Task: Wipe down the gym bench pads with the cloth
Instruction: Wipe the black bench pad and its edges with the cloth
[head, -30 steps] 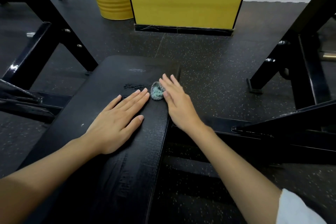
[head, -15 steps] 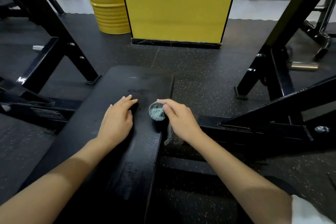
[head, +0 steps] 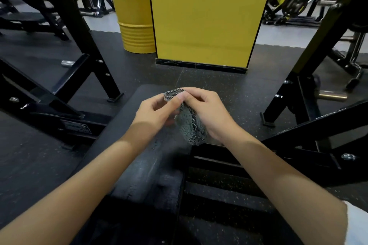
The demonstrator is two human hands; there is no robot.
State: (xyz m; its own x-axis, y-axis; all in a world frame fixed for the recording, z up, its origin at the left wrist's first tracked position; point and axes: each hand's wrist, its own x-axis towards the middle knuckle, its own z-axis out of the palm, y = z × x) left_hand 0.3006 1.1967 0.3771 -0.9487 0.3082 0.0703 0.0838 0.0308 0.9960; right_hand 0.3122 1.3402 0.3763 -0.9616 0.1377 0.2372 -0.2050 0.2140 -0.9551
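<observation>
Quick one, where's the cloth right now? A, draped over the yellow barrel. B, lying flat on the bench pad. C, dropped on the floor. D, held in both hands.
D: the left hand and the right hand both pinch the cloth, which hangs between them over the bench pad.

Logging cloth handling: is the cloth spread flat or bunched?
Bunched, not spread: the cloth hangs crumpled, pinched at its top by the left hand and right hand, above the pad.
</observation>
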